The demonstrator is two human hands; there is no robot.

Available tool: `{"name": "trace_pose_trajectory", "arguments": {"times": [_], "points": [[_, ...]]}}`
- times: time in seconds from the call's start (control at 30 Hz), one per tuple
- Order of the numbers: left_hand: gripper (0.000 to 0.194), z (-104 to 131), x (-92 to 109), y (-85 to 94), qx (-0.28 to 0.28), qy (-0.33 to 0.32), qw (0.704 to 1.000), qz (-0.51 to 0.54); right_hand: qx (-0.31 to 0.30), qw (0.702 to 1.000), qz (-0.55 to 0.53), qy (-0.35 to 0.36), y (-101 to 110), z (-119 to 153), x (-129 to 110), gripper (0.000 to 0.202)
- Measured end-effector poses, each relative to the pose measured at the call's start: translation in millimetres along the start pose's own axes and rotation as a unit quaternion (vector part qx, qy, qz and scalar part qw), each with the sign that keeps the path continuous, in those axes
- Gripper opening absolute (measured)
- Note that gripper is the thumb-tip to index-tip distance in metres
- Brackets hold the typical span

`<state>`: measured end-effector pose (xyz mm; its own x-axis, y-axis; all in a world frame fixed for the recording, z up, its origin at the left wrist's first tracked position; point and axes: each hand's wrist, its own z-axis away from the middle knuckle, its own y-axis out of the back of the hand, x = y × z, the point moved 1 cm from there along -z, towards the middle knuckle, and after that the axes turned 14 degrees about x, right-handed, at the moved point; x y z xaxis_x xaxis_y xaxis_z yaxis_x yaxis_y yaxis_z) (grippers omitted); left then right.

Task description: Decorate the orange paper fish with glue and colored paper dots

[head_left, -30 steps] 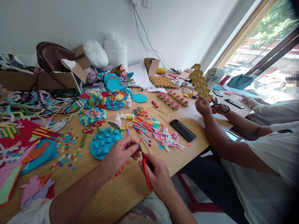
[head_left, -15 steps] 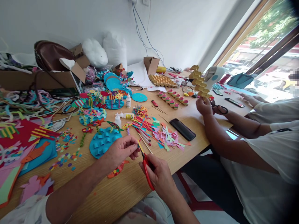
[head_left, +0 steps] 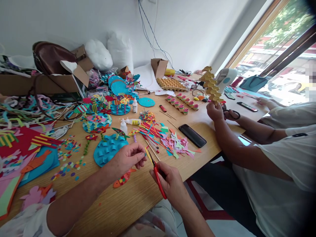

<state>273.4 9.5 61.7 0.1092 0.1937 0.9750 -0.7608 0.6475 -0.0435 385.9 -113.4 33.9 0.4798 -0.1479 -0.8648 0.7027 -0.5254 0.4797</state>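
Note:
My right hand (head_left: pixel 170 181) is closed round the red-handled scissors (head_left: pixel 159 179), whose dark blades point up and left. Just left of the blades, my left hand (head_left: pixel 130 156) has its thumb and fingers pinched together; a tiny bluish bit shows at the fingertips, too small to name. A yellow paper strip (head_left: pixel 148 154) lies beside the blades, past my left fingertips. Under my left wrist is an orange-red paper fish (head_left: pixel 122 179) with coloured dots. Behind that hand sits a blue round base (head_left: pixel 108 149) with curled loops, partly covered by my forearm.
Paper scraps (head_left: pixel 177 143) and a black phone (head_left: pixel 192 135) lie to the right. Glue bottles (head_left: pixel 123 126) stand behind the blue base. Coloured dots (head_left: pixel 66 169) and stacked paper (head_left: pixel 41 164) are at left. A person's hand (head_left: pixel 215 111) at right holds a yellow egg-carton strip (head_left: pixel 211 86).
The scissors and my right hand have moved slightly right and away from my left fingertips. The yellow strip shows more clearly between them. The view has shifted a little.

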Motion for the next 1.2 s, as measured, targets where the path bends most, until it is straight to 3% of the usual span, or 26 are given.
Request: {"name": "trace_pose_trajectory", "arguments": {"times": [0.13, 0.23, 0.37, 0.63, 0.9, 1.03, 1.2], "points": [[0.021, 1, -4, -0.7, -0.006, 0.007, 1.0, -0.008, 0.002, 0.985, -0.148, -0.085, 0, -6, -4, 0.022], [0.019, 1, -7, -0.8, -0.018, 0.0, 1.0, -0.026, 0.034, 0.976, -0.196, -0.093, -1, -14, -12, 0.023], [0.014, 2, -8, 1.4, -0.026, -0.029, 0.996, -0.084, 0.046, 0.985, -0.157, -0.058, -3, -24, -21, 0.012], [0.009, 3, -5, 3.2, -0.021, -0.108, 0.964, -0.242, 0.044, 0.997, -0.056, 0.015, -8, -29, -20, 0.01], [0.012, 5, -1, 1.8, -0.035, 0.012, 0.995, -0.089, -0.004, 0.97, -0.227, -0.083, -7, -32, -19, 0.019], [0.016, 5, -2, 3.8, -0.041, 0.015, 0.998, -0.044, 0.011, 0.948, -0.287, -0.136, -7, -32, -22, 0.027], [0.022, 5, -11, 0.5, -0.031, 0.007, 0.999, -0.012, 0.042, 0.937, -0.315, -0.145, -11, -31, -21, 0.027]]}}
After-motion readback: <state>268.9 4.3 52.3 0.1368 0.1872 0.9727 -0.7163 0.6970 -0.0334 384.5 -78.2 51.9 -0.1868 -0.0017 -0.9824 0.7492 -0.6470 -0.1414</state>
